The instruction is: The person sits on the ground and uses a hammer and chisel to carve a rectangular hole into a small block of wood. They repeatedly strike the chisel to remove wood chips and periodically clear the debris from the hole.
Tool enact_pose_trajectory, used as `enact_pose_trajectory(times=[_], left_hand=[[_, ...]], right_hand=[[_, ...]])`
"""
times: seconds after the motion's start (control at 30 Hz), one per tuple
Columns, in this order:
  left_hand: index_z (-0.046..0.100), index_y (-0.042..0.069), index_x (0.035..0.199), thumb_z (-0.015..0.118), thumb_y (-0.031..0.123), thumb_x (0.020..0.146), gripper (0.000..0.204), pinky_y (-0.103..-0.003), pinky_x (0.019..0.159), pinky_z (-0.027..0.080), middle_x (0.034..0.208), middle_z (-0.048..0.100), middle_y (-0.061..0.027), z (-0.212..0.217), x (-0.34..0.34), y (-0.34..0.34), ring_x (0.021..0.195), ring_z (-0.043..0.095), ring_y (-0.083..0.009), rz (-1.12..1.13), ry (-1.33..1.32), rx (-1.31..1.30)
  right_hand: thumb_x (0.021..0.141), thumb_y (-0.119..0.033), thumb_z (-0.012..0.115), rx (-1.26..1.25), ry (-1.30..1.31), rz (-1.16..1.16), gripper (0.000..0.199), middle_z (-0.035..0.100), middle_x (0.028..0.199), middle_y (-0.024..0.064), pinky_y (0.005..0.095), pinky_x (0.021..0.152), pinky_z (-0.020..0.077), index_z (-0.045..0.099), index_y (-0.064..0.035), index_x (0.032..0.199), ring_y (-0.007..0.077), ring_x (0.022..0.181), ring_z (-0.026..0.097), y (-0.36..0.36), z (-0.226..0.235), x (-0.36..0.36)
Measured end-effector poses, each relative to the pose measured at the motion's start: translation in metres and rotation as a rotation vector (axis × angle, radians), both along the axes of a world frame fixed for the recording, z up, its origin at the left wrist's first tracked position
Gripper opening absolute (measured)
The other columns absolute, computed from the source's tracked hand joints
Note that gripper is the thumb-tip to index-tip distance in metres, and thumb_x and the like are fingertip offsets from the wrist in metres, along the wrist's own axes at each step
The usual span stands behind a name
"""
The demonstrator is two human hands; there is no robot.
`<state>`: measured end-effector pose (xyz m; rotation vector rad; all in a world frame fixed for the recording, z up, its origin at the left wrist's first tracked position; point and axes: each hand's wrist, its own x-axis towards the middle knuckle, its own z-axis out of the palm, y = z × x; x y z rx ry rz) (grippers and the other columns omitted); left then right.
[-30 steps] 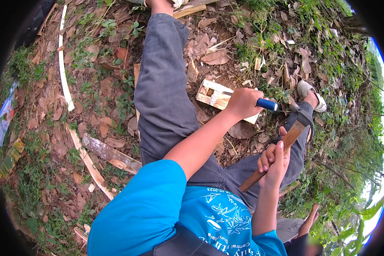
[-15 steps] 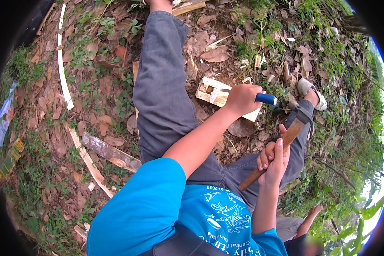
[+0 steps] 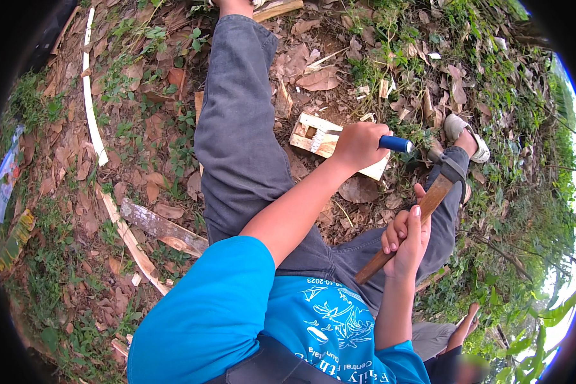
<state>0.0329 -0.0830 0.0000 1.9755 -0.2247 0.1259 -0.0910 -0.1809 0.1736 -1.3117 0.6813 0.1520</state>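
Note:
My left hand [image 3: 357, 147] is closed round a chisel [image 3: 397, 144] with a blue handle. Its metal blade lies low across a pale wooden block [image 3: 376, 169] on the ground between my legs. A squarish hole is cut near the block's left end, with roughly chipped wood beside it and the blade's tip close to that. My right hand [image 3: 406, 242] grips the wooden handle of a hammer [image 3: 436, 194] midway. The hammer slants up to the right, its dark metal head over my right lower leg and apart from the chisel.
Dry leaves, wood chips and low plants cover the ground. A long pale wood strip [image 3: 91, 96] and a rough plank [image 3: 157, 225] lie to the left, with a plastic bag [image 3: 8, 169] farther out. At lower right, another person's arm [image 3: 462, 329] shows.
The whole view has shifted slightly. Both hands keep their grips, and the chisel stays at the block with the hammer held off to the right.

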Motion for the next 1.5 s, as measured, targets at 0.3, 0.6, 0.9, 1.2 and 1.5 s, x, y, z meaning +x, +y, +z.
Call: enact_pose_trajectory(times=[0.3, 0.6, 0.9, 1.2, 1.5], left_hand=[[0.065, 0.009, 0.075, 0.073, 0.022, 0.082, 0.016, -0.045, 0.06, 0.053, 0.069, 0.066, -0.0129, -0.001, 0.0, -0.002, 0.067, 0.067, -0.0352, 0.007, -0.018, -0.052], [0.067, 0.009, 0.08, 0.074, 0.021, 0.082, 0.015, -0.045, 0.062, 0.053, 0.071, 0.067, -0.013, -0.005, 0.001, -0.004, 0.069, 0.068, -0.035, -0.009, 0.003, -0.023], [0.062, 0.01, 0.072, 0.072, 0.024, 0.09, 0.025, -0.044, 0.058, 0.053, 0.066, 0.065, -0.0116, -0.009, 0.002, -0.002, 0.064, 0.067, -0.0326, 0.016, -0.043, -0.029], [0.057, 0.01, 0.07, 0.071, 0.025, 0.091, 0.03, -0.045, 0.056, 0.05, 0.061, 0.06, -0.0108, -0.014, 0.009, -0.001, 0.061, 0.065, -0.033, 0.083, -0.106, -0.101], [0.06, 0.009, 0.071, 0.071, 0.024, 0.09, 0.027, -0.045, 0.057, 0.051, 0.064, 0.063, -0.0117, -0.011, 0.003, 0.002, 0.062, 0.066, -0.0341, 0.065, -0.076, -0.084]], right_hand=[[0.111, -0.025, 0.046, 0.014, -0.004, 0.008, 0.046, 0.034, 0.064, -0.0048, 0.0209, 0.037, 0.0314, 0.035, -0.0077, 0.153, 0.0028, 0.043, 0.032, -0.002, -0.002, 0.0], [0.112, -0.023, 0.044, 0.047, 0.03, 0.026, 0.045, 0.035, 0.065, -0.0046, 0.0208, 0.039, 0.0336, 0.034, -0.0077, 0.153, 0.0031, 0.044, 0.033, 0.0, -0.006, -0.005], [0.112, -0.025, 0.042, -0.091, -0.199, -0.041, 0.046, 0.036, 0.066, -0.004, 0.0206, 0.038, 0.0335, 0.033, -0.0073, 0.154, 0.0037, 0.044, 0.034, -0.02, 0.032, 0.011], [0.11, -0.027, 0.051, -0.214, 0.13, 0.314, 0.048, 0.038, 0.069, -0.0071, 0.0197, 0.041, 0.0316, 0.041, -0.0056, 0.152, 0.0016, 0.048, 0.034, -0.018, 0.003, 0.0], [0.112, -0.026, 0.047, -0.151, 0.174, 0.306, 0.046, 0.036, 0.067, -0.0051, 0.0217, 0.041, 0.0335, 0.037, -0.0072, 0.153, 0.0023, 0.048, 0.034, -0.018, -0.005, 0.005]])
